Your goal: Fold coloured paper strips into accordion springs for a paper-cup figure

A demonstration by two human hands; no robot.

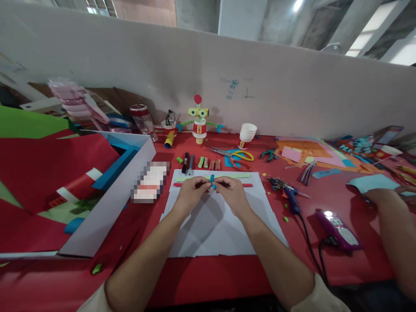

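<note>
A small blue paper piece (212,182) is pinched between the fingertips of both hands, above the white paper sheets (214,238). My left hand (192,193) grips it from the left, thumb and forefinger closed. From the other side, the fingers of my right hand (233,193) close on the same piece. Its exact shape is partly hidden by the fingers. Behind the hands a red paper strip (246,185) and a light green strip (242,176) lie across the top of the sheets.
Scissors (242,155), folded paper springs (211,163) and markers (185,164) lie beyond the sheets. A paper-cup robot figure (199,129) stands near the wall. Rightward are a glue gun (294,200) with its cord, a purple device (339,229) and another person's arm (393,216). A white box (107,190) stands left.
</note>
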